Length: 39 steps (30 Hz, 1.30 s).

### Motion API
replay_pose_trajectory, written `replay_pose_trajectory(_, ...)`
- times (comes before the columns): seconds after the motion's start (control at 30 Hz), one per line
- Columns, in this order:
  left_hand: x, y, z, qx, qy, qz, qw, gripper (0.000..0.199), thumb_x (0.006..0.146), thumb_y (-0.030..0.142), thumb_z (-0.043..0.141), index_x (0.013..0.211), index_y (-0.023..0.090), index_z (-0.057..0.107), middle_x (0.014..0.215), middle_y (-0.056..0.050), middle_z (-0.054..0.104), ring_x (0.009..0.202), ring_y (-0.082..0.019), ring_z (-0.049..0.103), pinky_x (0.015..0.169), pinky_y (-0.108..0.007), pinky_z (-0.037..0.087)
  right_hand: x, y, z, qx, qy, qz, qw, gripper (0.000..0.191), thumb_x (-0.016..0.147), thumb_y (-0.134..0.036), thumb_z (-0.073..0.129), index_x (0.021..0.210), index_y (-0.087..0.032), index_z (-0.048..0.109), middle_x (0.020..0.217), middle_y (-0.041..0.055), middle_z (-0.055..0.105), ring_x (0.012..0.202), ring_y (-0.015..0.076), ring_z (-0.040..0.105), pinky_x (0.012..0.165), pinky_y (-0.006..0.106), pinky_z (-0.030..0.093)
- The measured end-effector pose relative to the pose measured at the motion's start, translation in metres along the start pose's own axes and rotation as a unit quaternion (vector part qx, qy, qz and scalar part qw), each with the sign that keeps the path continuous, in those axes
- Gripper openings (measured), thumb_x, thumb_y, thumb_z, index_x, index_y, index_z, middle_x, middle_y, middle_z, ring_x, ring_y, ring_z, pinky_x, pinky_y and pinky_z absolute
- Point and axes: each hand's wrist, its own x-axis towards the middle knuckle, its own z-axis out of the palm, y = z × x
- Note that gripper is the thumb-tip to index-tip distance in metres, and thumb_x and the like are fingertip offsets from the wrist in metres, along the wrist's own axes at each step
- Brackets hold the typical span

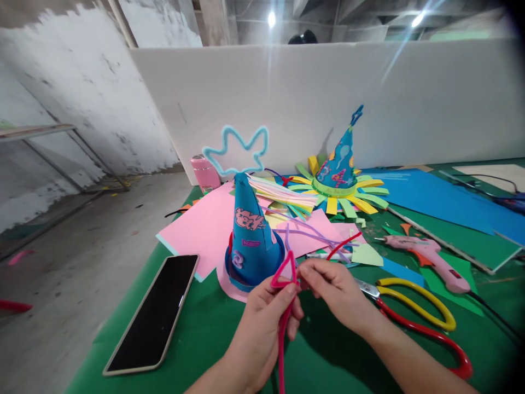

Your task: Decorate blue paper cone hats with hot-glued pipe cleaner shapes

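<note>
Between thumb and fingers, my left hand [266,317] holds a pink pipe cleaner [281,350], whose upper part is bent into a pointed loop and whose tail hangs down. My right hand [334,287] pinches at the side of that loop, its fingertips against the bend. Just behind my left hand stands a blue cone hat [250,235] with pink and purple cut-outs. A light blue pipe cleaner [225,142] shaped like a crown tops it. Purple pipe cleaners [305,227] and a red pipe cleaner [343,245] lie beyond my hands.
A phone [153,314] lies at left near the table edge. Scissors [414,312] and a pink glue gun [430,257] with a cord lie right. Behind are pink paper [197,224], blue sheets [435,197], another cone hat [338,158] with paper strips, and a white panel [328,82].
</note>
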Motion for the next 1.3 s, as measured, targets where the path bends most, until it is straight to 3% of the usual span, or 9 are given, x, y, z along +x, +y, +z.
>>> replay_pose_trajectory(0.13,0.002,-0.003,-0.004,-0.030,0.004,-0.007,1.000,0.013,0.071,0.026,0.059,0.071,0.014,0.056,0.047,0.003,0.050,0.040,-0.004,0.042,0.036,-0.015,0.022,0.001,0.006,-0.004,0.021,0.022,0.037,0.999,0.028,0.084,-0.036,0.040,0.083,-0.016,0.060,0.066,0.0010,0.054,0.053,0.0100,0.046,0.048,0.020,0.037)
replay_pose_trajectory(0.33,0.001,-0.009,-0.014,-0.009,0.002,-0.001,1.000,0.012,0.076,0.025,0.055,0.072,0.013,0.055,0.049,0.003,0.050,0.039,-0.003,0.037,0.037,-0.016,0.020,-0.002,0.000,0.006,-0.021,-0.016,0.002,1.000,0.014,0.079,-0.026,0.050,0.075,-0.017,0.060,0.070,0.0016,0.056,0.065,0.0129,0.051,0.060,0.023,0.041)
replay_pose_trajectory(0.83,-0.001,-0.013,-0.016,0.027,0.016,0.013,0.999,0.013,0.076,0.025,0.054,0.074,0.013,0.055,0.050,0.004,0.050,0.035,0.000,0.032,0.037,-0.016,0.019,-0.006,-0.001,0.011,-0.074,-0.010,0.008,0.997,0.013,0.080,-0.021,0.048,0.069,-0.017,0.055,0.066,0.0001,0.053,0.060,0.0116,0.048,0.056,0.021,0.039)
replay_pose_trajectory(1.07,0.000,-0.015,-0.017,0.026,0.020,0.024,0.999,0.012,0.077,0.025,0.053,0.074,0.014,0.055,0.051,0.005,0.050,0.037,0.000,0.033,0.039,-0.015,0.021,-0.006,-0.003,0.011,-0.044,-0.030,0.016,0.998,0.013,0.079,-0.019,0.048,0.069,-0.016,0.055,0.066,-0.0003,0.051,0.060,0.0106,0.047,0.057,0.021,0.038)
replay_pose_trajectory(1.3,-0.002,-0.015,-0.014,0.023,0.000,0.006,1.000,0.012,0.077,0.025,0.053,0.076,0.014,0.056,0.051,0.004,0.050,0.036,-0.001,0.037,0.038,-0.015,0.023,-0.004,0.003,0.013,0.075,-0.028,0.061,0.995,0.016,0.080,-0.027,0.048,0.070,-0.015,0.051,0.064,-0.0019,0.048,0.060,0.0098,0.044,0.056,0.021,0.037)
